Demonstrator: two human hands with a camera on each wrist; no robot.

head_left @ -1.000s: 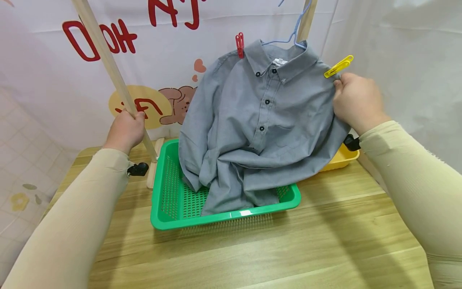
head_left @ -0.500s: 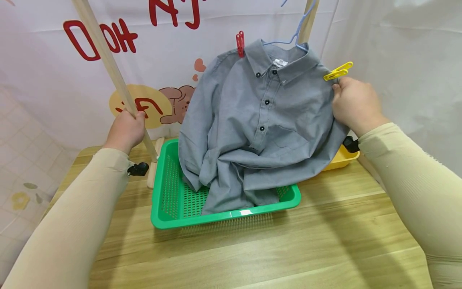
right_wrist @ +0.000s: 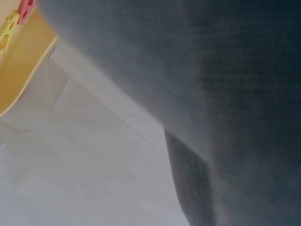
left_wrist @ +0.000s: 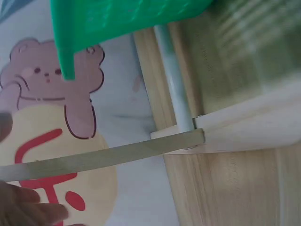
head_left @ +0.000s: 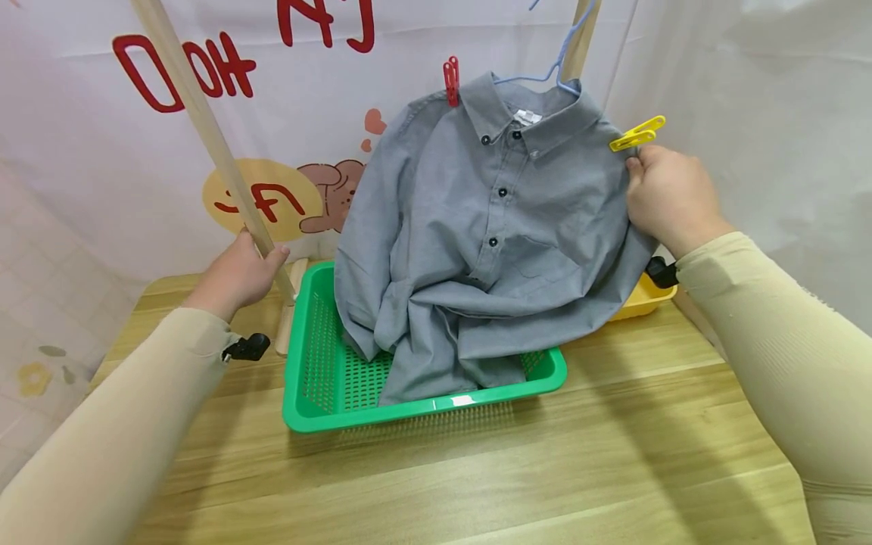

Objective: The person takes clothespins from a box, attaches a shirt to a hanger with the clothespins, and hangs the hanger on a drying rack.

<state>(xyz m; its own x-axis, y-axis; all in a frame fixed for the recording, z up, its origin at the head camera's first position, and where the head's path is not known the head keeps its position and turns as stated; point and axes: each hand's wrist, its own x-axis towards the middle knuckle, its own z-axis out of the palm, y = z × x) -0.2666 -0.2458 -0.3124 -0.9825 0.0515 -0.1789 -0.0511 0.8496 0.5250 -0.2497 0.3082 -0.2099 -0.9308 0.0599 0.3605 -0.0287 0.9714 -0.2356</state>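
Observation:
A grey button-up shirt (head_left: 443,204) hangs on a blue hanger (head_left: 561,64), its lower part down in a green basket (head_left: 361,418). My right hand (head_left: 674,193) pinches the shirt at its right-hand shoulder, just below a yellow clothespin (head_left: 633,136). On the other shoulder a red clothespin (head_left: 451,83) stands upright. Loosened from the wooden pole (head_left: 214,140), my left hand (head_left: 238,278) stays close beside it, thumb and fingers apart. The left wrist view shows its fingers (left_wrist: 35,209) straightened near the pole. Cloth fills much of the right wrist view, where the right hand is hidden.
A yellow tray (head_left: 647,297), partly behind the shirt, holds clothespins, seen in the right wrist view. The pole rises from a wooden foot (left_wrist: 249,125) on the table (head_left: 477,477). A second wooden post (head_left: 582,42) stands behind the hanger. A printed backdrop (head_left: 82,151) closes the rear.
My left hand has let go of the pole and moved slightly down, fingers opening. The yellow clothespin tilted lower early on. My right hand keeps its hold on the shirt.

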